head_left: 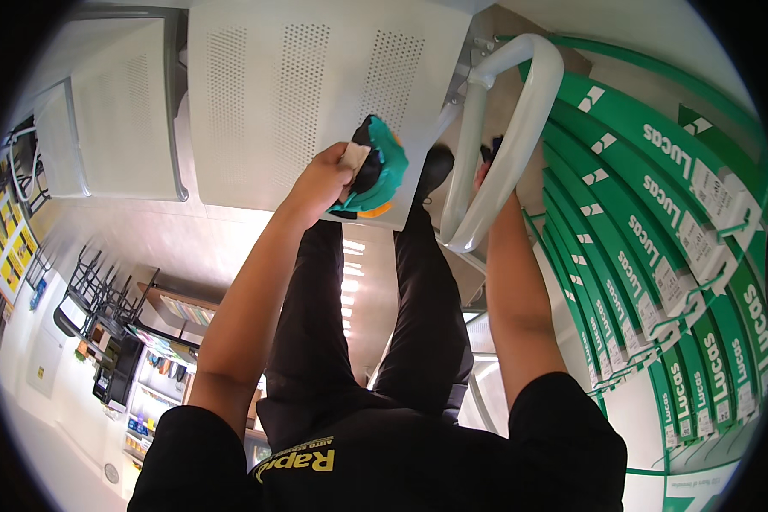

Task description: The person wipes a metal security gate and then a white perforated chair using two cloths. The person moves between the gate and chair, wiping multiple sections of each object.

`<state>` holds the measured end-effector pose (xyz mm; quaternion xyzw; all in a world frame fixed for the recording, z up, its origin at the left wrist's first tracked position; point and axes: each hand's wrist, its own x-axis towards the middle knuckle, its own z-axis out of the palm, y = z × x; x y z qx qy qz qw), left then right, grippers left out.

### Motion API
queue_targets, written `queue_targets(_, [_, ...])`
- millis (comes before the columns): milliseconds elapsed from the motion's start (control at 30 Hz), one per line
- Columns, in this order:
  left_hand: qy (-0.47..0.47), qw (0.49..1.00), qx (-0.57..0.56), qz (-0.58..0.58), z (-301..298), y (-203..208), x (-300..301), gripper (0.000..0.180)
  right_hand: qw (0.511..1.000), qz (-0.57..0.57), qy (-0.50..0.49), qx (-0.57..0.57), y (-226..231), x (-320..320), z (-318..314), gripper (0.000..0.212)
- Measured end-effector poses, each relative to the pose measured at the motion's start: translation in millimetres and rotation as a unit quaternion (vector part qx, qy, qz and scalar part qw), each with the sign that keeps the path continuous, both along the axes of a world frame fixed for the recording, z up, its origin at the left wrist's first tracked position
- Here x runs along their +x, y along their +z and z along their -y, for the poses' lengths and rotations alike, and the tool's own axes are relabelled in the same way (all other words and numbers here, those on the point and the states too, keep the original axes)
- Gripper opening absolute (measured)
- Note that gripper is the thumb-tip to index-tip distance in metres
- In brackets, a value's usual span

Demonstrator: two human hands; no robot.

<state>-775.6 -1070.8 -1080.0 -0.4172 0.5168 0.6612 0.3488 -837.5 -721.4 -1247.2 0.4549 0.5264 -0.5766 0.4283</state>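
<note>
My left hand [317, 183] is closed on a crumpled teal, black and orange cloth [386, 175] over the front part of a perforated metal bench seat [264, 136]. A small beige piece [355, 156] shows at its fingertips, against the black part of the cloth. My right hand [484, 175] reaches behind the bench's pale tubular armrest [514, 141], which hides most of its fingers. Just above those fingers is a small dark thing [490, 152], too covered to name.
Green boxes [631, 188] fill a green wire rack [730, 229] close on the right. More metal seats [115, 111] stand to the left. Black chairs [102, 286] and stocked shelves [149, 401] are farther off. My legs [427, 316] are below the seat edge.
</note>
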Motion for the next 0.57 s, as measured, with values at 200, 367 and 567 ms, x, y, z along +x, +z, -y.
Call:
queue_targets(200, [0.089, 0.996, -0.009, 0.024, 30, 52, 34, 0.041, 0.963, -0.020, 0.244, 0.113, 74, 56, -13, 0.033])
queue_targets(367, [0.131, 0.991, 0.020, 0.019, 74, 81, 67, 0.031, 0.851, -0.260, 0.432, 0.148, 51, 157, -31, 0.029])
queue_targets(567, [0.056, 0.975, -0.211, -0.049, 167, 42, 106, 0.041, 0.935, -0.019, 0.351, -0.036, 186, 125, 108, 0.058])
